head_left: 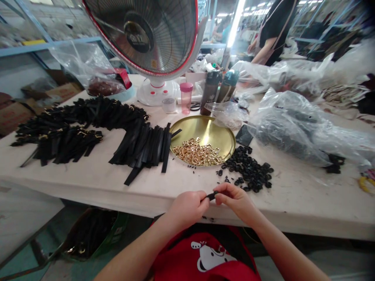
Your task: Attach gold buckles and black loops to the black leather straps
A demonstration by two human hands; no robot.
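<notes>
Close to the table's front edge, a short black strap (210, 196) spans the gap between my hands. My left hand (189, 207) is closed around one end of it, hiding most of its length. The thumb and fingers of my right hand (236, 200) pinch the other end; whether a small ring is there too, I cannot make out. Just beyond my right hand lies a heap of small black rings (249, 168). A round gold tray (218, 132) holds a pile of gold buckles (199, 153). Flat black straps (146, 146) lie in a row left of the tray.
Bundled black straps with gold buckles (64, 144) cover the left of the table (117, 189). A large fan (146, 39) stands at the back, near a pink cup (186, 97) and dark bottles (210, 91). Plastic bags (293, 128) fill the right. Another person (272, 35) stands behind.
</notes>
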